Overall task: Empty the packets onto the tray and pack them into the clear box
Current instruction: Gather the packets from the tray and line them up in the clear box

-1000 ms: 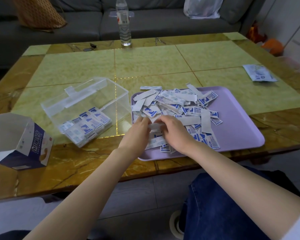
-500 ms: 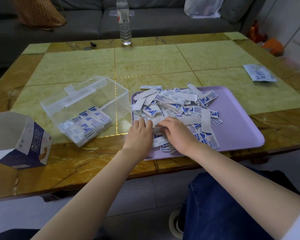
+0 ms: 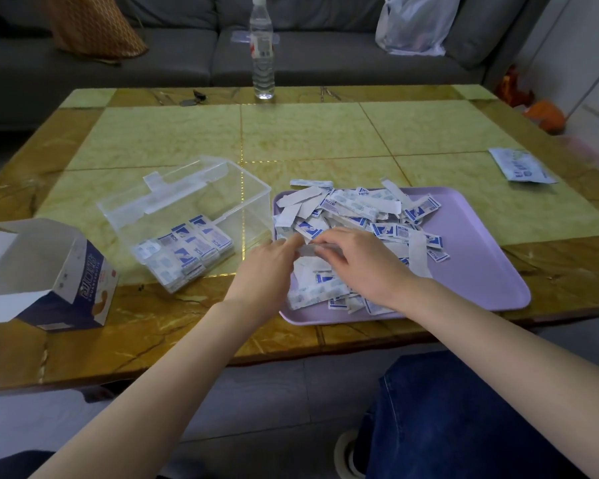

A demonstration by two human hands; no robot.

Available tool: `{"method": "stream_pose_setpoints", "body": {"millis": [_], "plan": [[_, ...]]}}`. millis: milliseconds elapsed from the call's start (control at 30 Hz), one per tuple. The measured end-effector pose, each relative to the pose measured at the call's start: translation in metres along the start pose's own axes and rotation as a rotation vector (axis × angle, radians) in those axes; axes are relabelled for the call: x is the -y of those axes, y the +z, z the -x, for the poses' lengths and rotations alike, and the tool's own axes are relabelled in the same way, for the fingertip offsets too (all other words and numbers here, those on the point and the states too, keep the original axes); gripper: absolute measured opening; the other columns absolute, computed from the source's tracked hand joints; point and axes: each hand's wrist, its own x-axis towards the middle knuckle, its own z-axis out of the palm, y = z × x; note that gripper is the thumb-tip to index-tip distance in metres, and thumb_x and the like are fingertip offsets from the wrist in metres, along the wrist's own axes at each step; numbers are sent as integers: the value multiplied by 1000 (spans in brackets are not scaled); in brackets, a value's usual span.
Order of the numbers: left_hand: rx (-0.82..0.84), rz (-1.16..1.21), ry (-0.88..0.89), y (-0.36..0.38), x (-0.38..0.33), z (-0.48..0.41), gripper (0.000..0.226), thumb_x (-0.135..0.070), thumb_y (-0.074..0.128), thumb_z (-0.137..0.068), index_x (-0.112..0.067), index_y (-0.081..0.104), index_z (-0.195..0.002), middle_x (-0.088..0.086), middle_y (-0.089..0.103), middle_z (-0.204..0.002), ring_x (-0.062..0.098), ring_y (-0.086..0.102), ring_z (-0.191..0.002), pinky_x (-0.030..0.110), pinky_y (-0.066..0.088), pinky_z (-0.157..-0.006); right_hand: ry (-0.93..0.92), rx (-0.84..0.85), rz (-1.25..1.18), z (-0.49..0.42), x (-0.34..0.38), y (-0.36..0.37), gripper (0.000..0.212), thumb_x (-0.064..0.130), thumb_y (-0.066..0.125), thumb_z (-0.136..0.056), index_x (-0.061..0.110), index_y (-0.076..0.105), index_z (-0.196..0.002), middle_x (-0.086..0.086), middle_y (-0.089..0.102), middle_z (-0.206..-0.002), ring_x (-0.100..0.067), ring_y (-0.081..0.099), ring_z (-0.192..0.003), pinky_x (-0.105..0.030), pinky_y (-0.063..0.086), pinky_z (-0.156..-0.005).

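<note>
A heap of white and blue plaster strips covers the left half of the lilac tray. Over the tray's near left part, my left hand and my right hand meet and together pinch a small stack of strips between their fingertips. To the left of the tray lies the clear box, tipped on its side, with packed strips stacked in its near corner.
An opened blue and white carton lies at the table's left edge. A flat packet lies at the far right. A water bottle stands at the table's back edge, a grey sofa behind it.
Both hands have lifted from pressing into the heap and drawn together, now holding a small stack of strips between their fingertips just above the tray.
</note>
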Motion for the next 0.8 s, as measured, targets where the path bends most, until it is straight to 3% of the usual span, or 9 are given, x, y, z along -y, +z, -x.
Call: {"method": "stream_pose_setpoints", "body": {"millis": [100,167,300,367,467,567,633,700,800], "plan": [[7,90,57,-15,12,4,24,-2,40,-95,-13,52,-112,4,57,-95,23,48,-93,35,40,-75,151,148,-76,-5,23,-11,53,40,29,-100,-1,61,-91,-13,65,-82,-16,52,-59,-20,37,-54],[4,80,86,-24,19,7,29,0,37,-95,-14,52,-115,4,55,-96,23,47,-93,34,40,-78,249,230,-127,-11,32,-17,62,42,23,-100,-5,63,-99,-18,66,-94,-16,51,-60,-22,40,-60],[-74,-6,114,-39,34,13,48,13,41,-84,-19,51,-118,-3,46,-93,19,41,-90,27,35,-77,299,383,-297,-26,49,-19,36,25,37,-101,1,64,-104,4,65,-84,-9,55,-68,-16,46,-63],[-108,2,107,-46,40,15,44,10,44,-86,-19,52,-118,1,49,-100,22,44,-97,31,37,-82,320,406,-396,-33,55,-14,33,21,40,-101,-1,63,-107,-2,64,-85,-9,56,-71,-10,47,-61],[-137,30,85,-58,49,19,40,8,46,-87,-16,52,-118,5,48,-104,24,44,-100,35,38,-86,329,443,-502,-43,65,-9,33,19,41,-101,-3,61,-113,-6,62,-88,-13,57,-81,-16,51,-72],[-171,17,84,-70,61,22,41,8,47,-86,-17,50,-118,3,48,-106,24,45,-101,35,39,-86,311,478,-598,-53,78,-7,31,20,44,-99,-4,61,-110,-3,58,-82,-10,55,-74,-16,50,-72],[-188,21,73,-77,67,25,37,5,47,-88,-15,51,-118,6,49,-108,26,45,-101,35,37,-86,279,471,-631,-60,85,-8,20,18,48,-97,6,64,-98,2,58,-76,-3,55,-64,-15,49,-69],[-223,56,29,-84,73,28,32,-1,46,-91,-12,50,-121,10,48,-110,28,44,-100,35,35,-86,236,438,-595,-68,91,-8,13,17,53,-95,15,64,-87,4,60,-75,0,56,-62,-17,48,-68],[-255,75,-126,-89,84,34,36,-10,46,-93,-10,45,-129,14,44,-116,31,43,-106,42,37,-91,171,311,-439,-84,98,-8,11,15,56,-93,11,66,-88,2,60,-72,0,52,-56,-9,42,-54]]}}
